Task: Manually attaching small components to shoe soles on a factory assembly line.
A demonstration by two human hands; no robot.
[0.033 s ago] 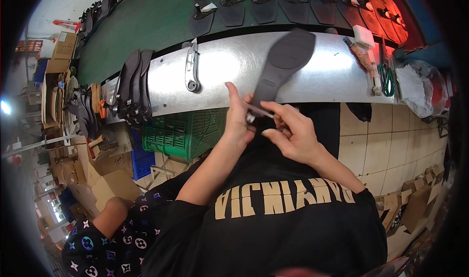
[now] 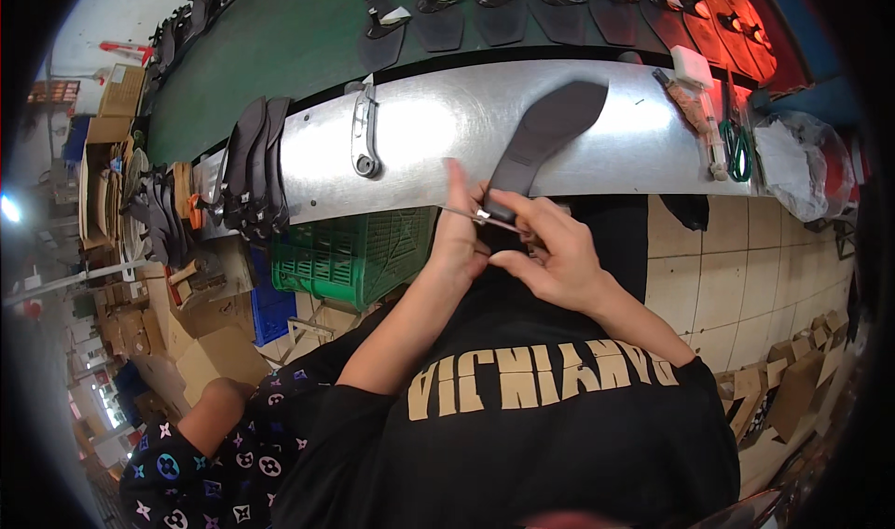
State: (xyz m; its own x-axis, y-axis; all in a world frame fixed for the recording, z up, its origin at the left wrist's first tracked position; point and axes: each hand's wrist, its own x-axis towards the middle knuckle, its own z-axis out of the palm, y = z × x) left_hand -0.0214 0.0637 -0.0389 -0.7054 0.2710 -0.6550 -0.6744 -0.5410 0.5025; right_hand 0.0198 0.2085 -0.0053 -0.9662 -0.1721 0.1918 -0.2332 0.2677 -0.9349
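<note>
A dark sandal sole [image 2: 548, 128] slants up and away over the metal ledge, its wide end far from me. Curled round its near end are the fingers of my left hand [image 2: 457, 223], with the thumb sticking up. My right hand [image 2: 559, 254] pinches a thin metal tool [image 2: 503, 223] that lies across the sole's near end and reaches to my left hand. A small shiny piece, maybe a buckle, shows between the hands. What kind of tool it is, I cannot make out; my fingers hide most of it.
Sandals with white pieces [image 2: 503, 12] line the green belt [image 2: 280, 72]. On the metal ledge [image 2: 419, 147] lie a grey-handled tool [image 2: 364, 133], stacked dark soles [image 2: 256, 161] and green-handled scissors [image 2: 737, 151]. Below stands a green crate [image 2: 345, 259]; a plastic bag [image 2: 797, 165] is far right.
The sole has tilted slightly, its wide end shifting right and down. My right hand has moved a little left, and the thin tool now shows farther across my left hand.
</note>
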